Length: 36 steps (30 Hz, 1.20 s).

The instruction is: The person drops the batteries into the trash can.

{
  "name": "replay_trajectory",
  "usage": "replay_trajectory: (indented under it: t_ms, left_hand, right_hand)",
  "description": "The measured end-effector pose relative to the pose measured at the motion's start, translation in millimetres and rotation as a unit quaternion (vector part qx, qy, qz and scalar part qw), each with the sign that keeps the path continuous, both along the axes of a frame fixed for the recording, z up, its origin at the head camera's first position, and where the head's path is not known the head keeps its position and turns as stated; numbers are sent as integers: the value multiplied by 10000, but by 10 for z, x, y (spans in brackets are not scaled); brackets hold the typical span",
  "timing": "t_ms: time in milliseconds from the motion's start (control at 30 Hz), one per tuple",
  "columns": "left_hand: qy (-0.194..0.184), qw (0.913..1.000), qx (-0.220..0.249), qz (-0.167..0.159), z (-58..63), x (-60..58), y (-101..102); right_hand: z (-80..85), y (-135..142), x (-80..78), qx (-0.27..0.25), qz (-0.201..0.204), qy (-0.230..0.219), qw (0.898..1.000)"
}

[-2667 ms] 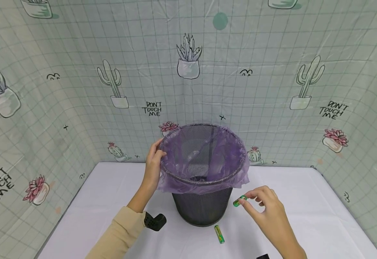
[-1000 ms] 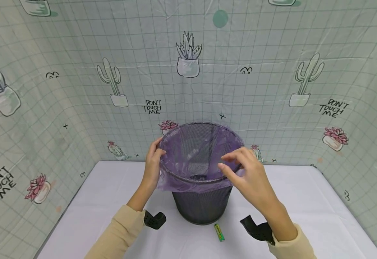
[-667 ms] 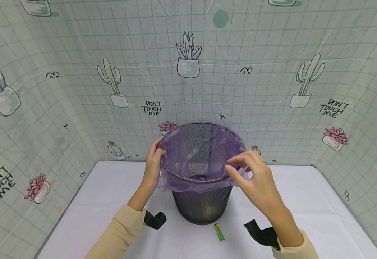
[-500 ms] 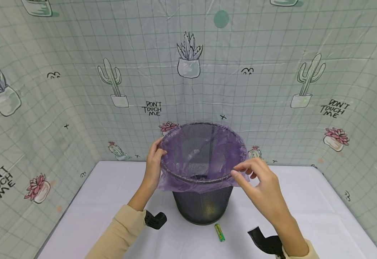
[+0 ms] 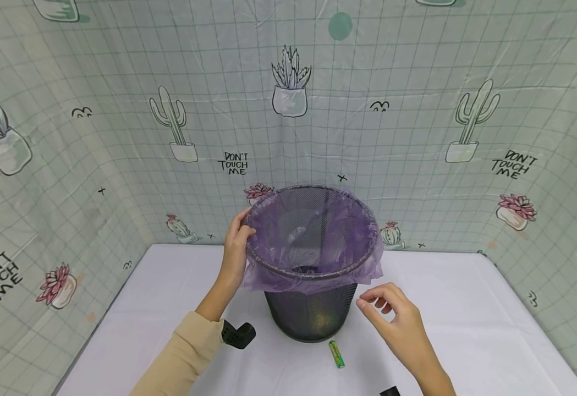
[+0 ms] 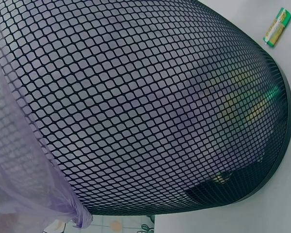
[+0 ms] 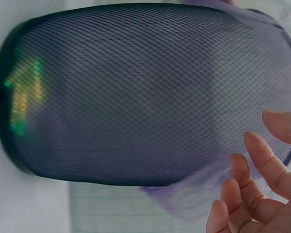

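Note:
A black mesh wastebasket stands upright on the table, lined with a purple plastic bag folded over its rim. My left hand grips the rim at its left side, thumb on the inner edge. My right hand hovers just right of the basket, thumb and index finger slightly apart, holding nothing. One green and gold battery lies on the table in front of the basket. Through the mesh, green and gold battery shapes show at the bottom in the right wrist view.
A white cloth covers the table. Behind it and at both sides hangs a grid curtain with cactus prints. A black strap piece sticks out from the left wrist.
My right hand pinched a battery earlier, then was over the basket's right rim with nothing in its fingers. It has since drawn back down and right. My left hand stays on the rim.

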<state>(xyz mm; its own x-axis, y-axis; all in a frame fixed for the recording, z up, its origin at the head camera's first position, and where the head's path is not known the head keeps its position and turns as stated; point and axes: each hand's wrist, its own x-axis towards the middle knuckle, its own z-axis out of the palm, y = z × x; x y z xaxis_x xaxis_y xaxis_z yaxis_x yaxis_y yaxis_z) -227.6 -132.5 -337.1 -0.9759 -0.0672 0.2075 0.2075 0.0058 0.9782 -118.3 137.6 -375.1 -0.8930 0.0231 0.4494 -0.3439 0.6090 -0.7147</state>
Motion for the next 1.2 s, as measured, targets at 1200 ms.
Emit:
replay_trajectory:
  t_ms: [1200]
  left_hand:
    - [20, 10000, 61, 32, -17, -4, 10]
  right_hand:
    - [-1248, -198, 98, 1114, -101, -2917, 9499]
